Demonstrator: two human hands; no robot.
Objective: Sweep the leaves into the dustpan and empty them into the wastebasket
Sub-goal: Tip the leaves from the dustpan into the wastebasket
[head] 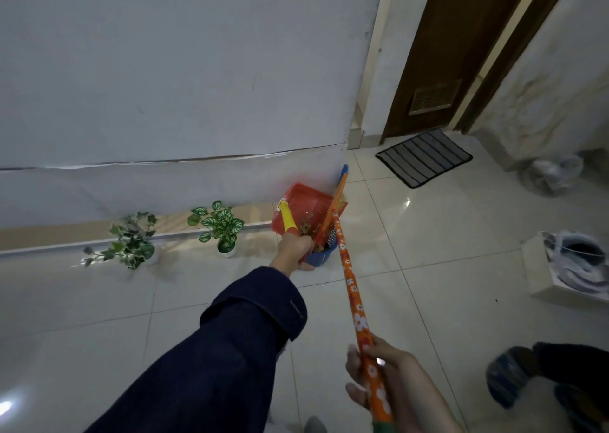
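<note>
My left hand grips the yellow handle of a red dustpan, which is tipped up over a small blue wastebasket by the wall. Brown leaves lie at the dustpan's lower edge, above the basket's mouth. My right hand holds the orange flowered broom handle near the bottom of the view. The broom runs up toward the dustpan, and its head is mostly hidden behind the pan and basket.
Two small potted plants stand along the skirting to the left. A striped doormat lies before a brown door. A white box and bagged items sit at the right on the tiled floor.
</note>
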